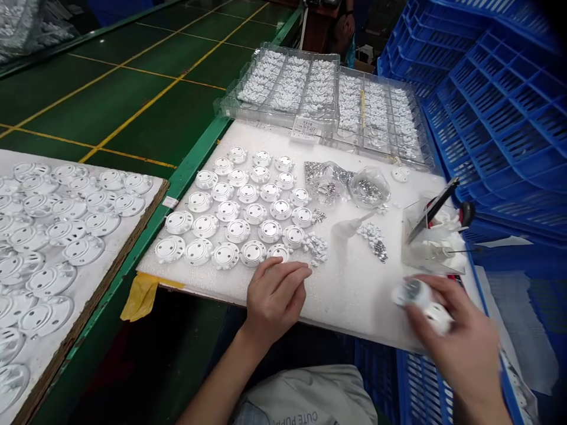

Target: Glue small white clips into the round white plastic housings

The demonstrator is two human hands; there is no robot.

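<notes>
My right hand (pixel 458 333) is closed around a small white round plastic part (pixel 438 319) with dark holes. Beside it in the same grip is a rounded white piece with a grey face (pixel 415 291), smeared by motion. My left hand (pixel 279 295) rests at the front of the white foam board (pixel 341 301), palm down, fingers loosely bent and apart. Its fingertips are close to a white disc-shaped part (pixel 280 252) and a heap of small white pieces (pixel 315 248). Several more white discs (pixel 238 230) stand in rows left of that heap.
Clear bags of metal bits (pixel 368 188) and a white squeeze bottle (pixel 345 229) are on the board. A clear box (pixel 432 236) holds tweezers (pixel 432 209). Behind are compartment trays (pixel 283 82); blue crates (pixel 509 118) flank the right, a green conveyor (pixel 146 77) the left.
</notes>
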